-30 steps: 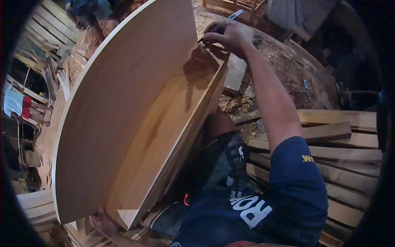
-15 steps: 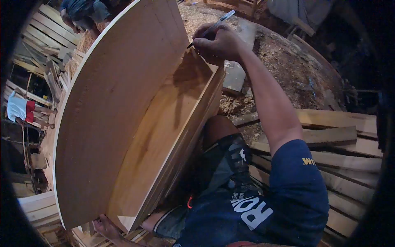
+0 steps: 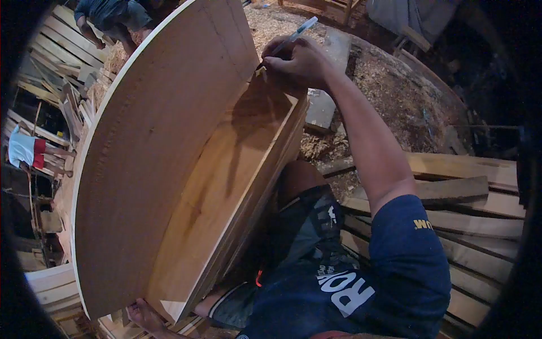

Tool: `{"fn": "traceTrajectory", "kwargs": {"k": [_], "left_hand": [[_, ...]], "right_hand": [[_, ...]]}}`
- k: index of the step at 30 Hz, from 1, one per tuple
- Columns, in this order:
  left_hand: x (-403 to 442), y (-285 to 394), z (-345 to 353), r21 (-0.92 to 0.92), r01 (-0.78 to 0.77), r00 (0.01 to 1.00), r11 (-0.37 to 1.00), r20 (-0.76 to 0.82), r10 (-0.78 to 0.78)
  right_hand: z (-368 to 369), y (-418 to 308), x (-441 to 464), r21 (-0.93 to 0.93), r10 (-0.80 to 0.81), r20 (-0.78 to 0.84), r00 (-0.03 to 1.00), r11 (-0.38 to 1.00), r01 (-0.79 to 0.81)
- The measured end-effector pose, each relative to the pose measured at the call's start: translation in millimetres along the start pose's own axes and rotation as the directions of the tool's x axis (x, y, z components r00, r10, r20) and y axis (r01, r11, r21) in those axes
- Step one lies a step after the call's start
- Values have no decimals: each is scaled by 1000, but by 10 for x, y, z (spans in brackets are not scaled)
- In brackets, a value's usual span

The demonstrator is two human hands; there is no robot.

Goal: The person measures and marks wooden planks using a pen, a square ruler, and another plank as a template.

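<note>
In my right hand (image 3: 302, 65) is a pen (image 3: 305, 27) with a clear barrel, pinched near its lower end. Its point is down at the far end of a wooden plank (image 3: 197, 209), close to the edge of a broad panel with a curved rim (image 3: 158, 124). Faint lines run across the panel near that end. My left hand (image 3: 145, 315) grips the near lower corner of the panel, beside the end of the plank; part of its fingers is hidden. Under the plank more boards lie stacked, and the shadow of my right hand falls across its face.
Long sawn boards (image 3: 468, 226) are piled at the right, beside my body. Wood shavings (image 3: 389, 85) cover the ground ahead. A person bends at the top left (image 3: 113, 17), and another person in red shorts (image 3: 38, 152) stands at the far left, near more timber.
My right hand and the pen have shifted slightly down and left along the panel's edge. My left hand keeps its place. The person at the top left has moved a little.
</note>
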State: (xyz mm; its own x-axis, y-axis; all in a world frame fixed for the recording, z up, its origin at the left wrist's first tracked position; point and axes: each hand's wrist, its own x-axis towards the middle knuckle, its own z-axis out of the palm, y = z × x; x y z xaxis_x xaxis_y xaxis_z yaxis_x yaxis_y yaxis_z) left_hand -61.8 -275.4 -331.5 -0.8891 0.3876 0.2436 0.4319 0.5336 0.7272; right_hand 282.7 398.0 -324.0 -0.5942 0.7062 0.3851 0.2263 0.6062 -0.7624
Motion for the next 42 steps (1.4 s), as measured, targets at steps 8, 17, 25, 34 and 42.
{"fn": "traceTrajectory", "kwargs": {"k": [8,17,25,34,42], "left_hand": [[84,-161,-20,59,46,998,997,-42,-43],[159,-243,-49,91,72,996,993,-57,-67],[193,-451,-72,157,134,985,978,-131,-114],[229,-314,-62,103,85,996,991,-21,-83],[188,-62,-4,115,55,998,992,-20,-53]], "right_hand": [[-7,-97,24,-19,44,35,998,999,-43],[40,2,107,-61,39,47,998,997,-36],[3,-183,111,-227,114,41,993,969,-102],[-33,-293,107,-136,161,69,985,979,-151],[14,-182,52,223,191,-101,976,961,-164]]}}
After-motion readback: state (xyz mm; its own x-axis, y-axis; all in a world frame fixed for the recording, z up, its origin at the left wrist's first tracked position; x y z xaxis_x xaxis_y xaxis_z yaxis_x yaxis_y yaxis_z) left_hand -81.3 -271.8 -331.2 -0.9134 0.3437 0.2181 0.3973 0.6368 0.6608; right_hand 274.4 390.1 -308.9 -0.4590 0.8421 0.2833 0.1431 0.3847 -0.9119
